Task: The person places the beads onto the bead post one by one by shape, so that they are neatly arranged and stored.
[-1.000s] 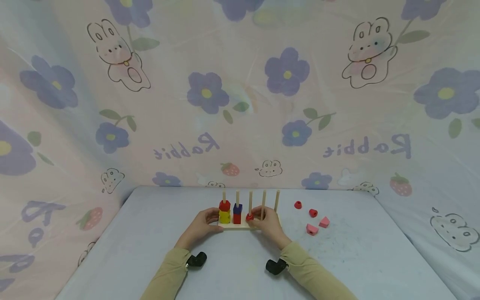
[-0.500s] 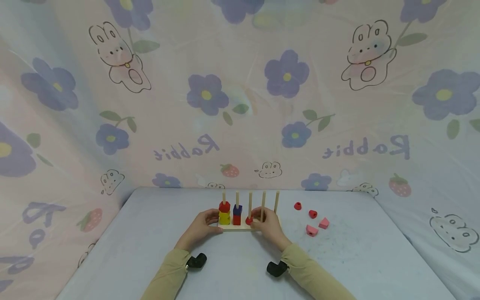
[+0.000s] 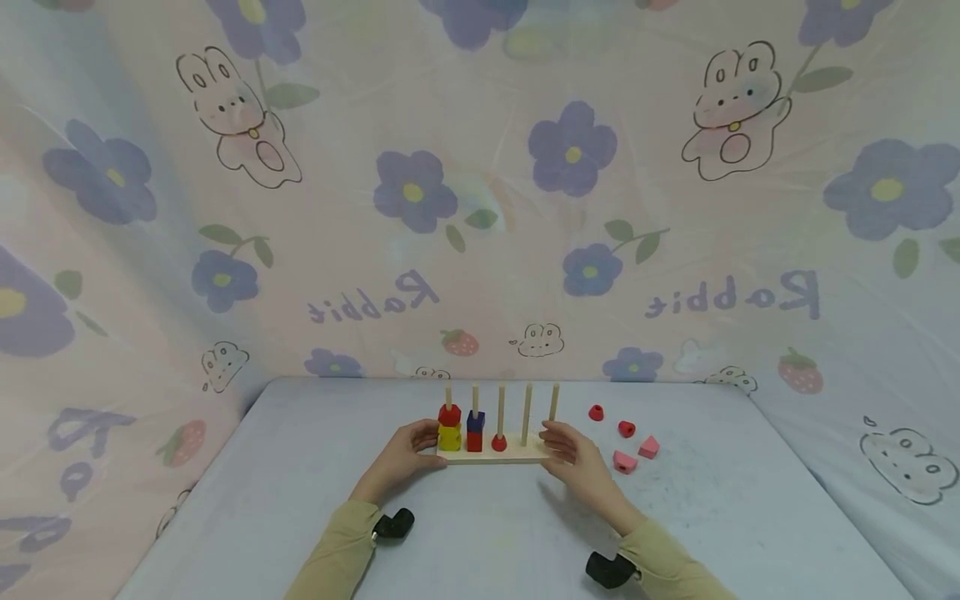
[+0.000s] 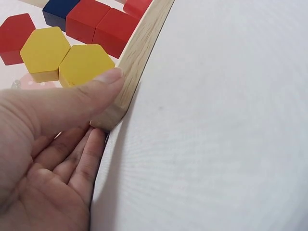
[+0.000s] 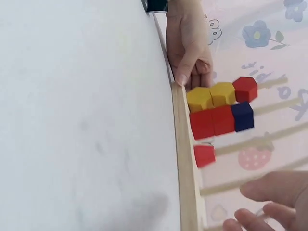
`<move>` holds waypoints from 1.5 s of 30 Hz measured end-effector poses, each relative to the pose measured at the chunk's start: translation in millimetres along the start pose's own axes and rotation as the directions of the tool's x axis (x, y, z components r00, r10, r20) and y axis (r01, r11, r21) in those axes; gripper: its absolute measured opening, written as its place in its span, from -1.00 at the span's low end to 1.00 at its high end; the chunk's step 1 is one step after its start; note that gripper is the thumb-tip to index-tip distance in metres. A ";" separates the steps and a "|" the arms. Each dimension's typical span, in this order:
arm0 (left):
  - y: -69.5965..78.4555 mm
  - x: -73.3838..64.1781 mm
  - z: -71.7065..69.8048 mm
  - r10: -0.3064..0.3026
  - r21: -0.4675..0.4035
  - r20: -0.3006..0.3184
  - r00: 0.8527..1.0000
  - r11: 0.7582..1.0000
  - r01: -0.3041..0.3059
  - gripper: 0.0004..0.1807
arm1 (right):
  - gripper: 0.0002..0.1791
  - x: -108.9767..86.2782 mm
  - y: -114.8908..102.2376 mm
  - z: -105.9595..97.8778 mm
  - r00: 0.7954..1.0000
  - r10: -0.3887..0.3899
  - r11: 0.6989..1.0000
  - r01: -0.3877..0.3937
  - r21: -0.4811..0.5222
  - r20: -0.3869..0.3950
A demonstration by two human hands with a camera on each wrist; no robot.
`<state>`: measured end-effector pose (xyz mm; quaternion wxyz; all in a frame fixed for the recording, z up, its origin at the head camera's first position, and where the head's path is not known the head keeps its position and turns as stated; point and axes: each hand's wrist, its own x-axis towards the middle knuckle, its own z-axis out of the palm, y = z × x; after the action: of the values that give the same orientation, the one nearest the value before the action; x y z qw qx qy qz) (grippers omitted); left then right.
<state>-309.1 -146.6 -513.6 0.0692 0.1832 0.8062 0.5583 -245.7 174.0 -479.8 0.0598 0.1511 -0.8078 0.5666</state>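
Left hand (image 3: pixel 401 458): grasping board (image 3: pixel 495 456) edge | right hand (image 3: pixel 583 468): loose, contact unclear | gap to pink blocks (image 3: pixel 623 461)

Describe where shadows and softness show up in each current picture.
Head view: a faint shadow on the table near the right hand; left wrist view: a soft shadow beside the wooden base; right wrist view: pegs look slightly soft, with a blurred shadow towards the bottom.

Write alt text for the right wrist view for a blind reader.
The left hand holds one end of a wooden peg base; the right hand, holding nothing, is near a bare peg. Three pegs carry two yellow hexagonal blocks under a red top block, two red square blocks under a dark blue block, and a lone red block.
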 end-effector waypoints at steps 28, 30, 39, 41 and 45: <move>3.4 -4.4 -1.1 -0.029 0.000 -0.007 1.000 1.000 0.029 -0.31 | -0.50 25.5 49.4 -131.7 0.998 0.031 0.930 -0.050 -0.365 -0.058; 4.0 -5.0 -1.0 -0.033 0.008 -0.009 0.999 0.999 0.033 -0.30 | -0.50 26.2 53.2 -131.7 0.997 0.050 0.925 -0.067 -0.375 -0.054; 2.7 -4.5 1.2 -0.027 0.033 -0.006 1.000 0.999 0.027 -0.30 | -0.53 26.6 63.8 -129.1 0.994 0.087 0.910 -0.107 -0.401 -0.067; 2.5 -4.3 1.4 -0.031 0.026 -0.008 0.999 0.999 0.031 -0.30 | -0.54 27.0 65.4 -128.2 0.992 0.095 0.903 -0.119 -0.412 -0.079; 1.4 -3.5 1.2 -0.030 0.018 -0.010 0.999 0.999 0.031 -0.31 | -0.59 28.1 68.8 -126.7 0.987 0.123 0.878 -0.158 -0.451 -0.107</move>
<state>-305.2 -146.4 -513.0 0.0722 0.1688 0.8142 0.5508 -303.2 308.8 -489.5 0.0825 0.0524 -0.9245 0.3685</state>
